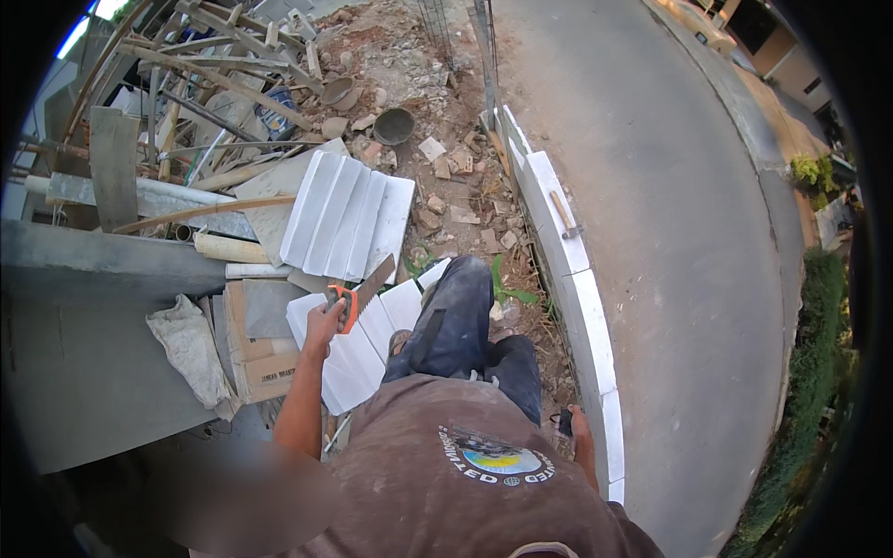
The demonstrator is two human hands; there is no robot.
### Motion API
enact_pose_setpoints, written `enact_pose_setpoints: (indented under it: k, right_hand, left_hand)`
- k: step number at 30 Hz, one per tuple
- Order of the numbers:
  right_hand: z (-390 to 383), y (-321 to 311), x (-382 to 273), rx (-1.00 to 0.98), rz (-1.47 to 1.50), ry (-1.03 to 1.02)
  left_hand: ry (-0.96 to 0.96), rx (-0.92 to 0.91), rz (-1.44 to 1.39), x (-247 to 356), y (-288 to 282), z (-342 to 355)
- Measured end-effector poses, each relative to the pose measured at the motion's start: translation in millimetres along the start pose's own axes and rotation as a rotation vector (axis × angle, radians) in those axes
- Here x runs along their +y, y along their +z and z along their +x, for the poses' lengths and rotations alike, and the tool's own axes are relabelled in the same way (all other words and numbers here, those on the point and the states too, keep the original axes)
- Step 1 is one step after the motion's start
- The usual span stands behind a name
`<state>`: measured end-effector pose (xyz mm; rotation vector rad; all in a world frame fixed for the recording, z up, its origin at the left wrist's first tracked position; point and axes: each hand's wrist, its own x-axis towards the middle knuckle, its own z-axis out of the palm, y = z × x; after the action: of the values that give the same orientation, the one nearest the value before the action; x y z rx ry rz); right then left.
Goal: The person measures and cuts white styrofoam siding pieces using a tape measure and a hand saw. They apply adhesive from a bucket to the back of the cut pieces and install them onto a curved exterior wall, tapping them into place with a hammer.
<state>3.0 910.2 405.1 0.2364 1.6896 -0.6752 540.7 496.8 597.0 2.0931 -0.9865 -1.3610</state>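
Note:
My left hand (325, 323) is closed round the orange and black handle of a hand saw (375, 282). Its blade points up and to the right, over white blocks (350, 361) lying on the ground. Low on the right, my right hand (579, 426) is beside a low wall of white blocks (593, 321). Its fingers are curled by a small black object (563, 421) whose kind I cannot make out. A hammer (565, 215) with a wooden handle lies on top of the wall, well ahead of that hand.
More white blocks (337, 212) are stacked ahead on the left. Past them are piled timber (228, 70), a dark bucket (394, 126) and broken bricks (460, 162). Cardboard (263, 346) and a pale sack (189, 349) lie at left. A road (665, 232) runs beyond the wall.

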Motion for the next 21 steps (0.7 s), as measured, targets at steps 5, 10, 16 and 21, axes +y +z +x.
enact_pose_setpoints:
  k: [5, 10, 16, 21]
  right_hand:
    - [20.1, 39.2, -24.8, 0.016, 0.009, -0.045]
    - [32.2, 69.5, -57.0, 0.203, -0.149, -0.107]
    - [128.5, 100.4, -71.7, 0.41, -0.024, 0.032]
    - [203.8, 192.5, -199.3, 0.346, -0.147, 0.108]
  left_hand:
    - [-0.01, -0.043, -0.043, 45.5, 22.7, 50.1]
    - [-0.014, -0.087, -0.012, 79.9, 51.3, 146.8]
    - [-0.024, -0.126, -0.012, 100.0, 117.7, 329.8]
    - [0.063, -0.136, 0.157, 94.5, 170.7, 557.4]
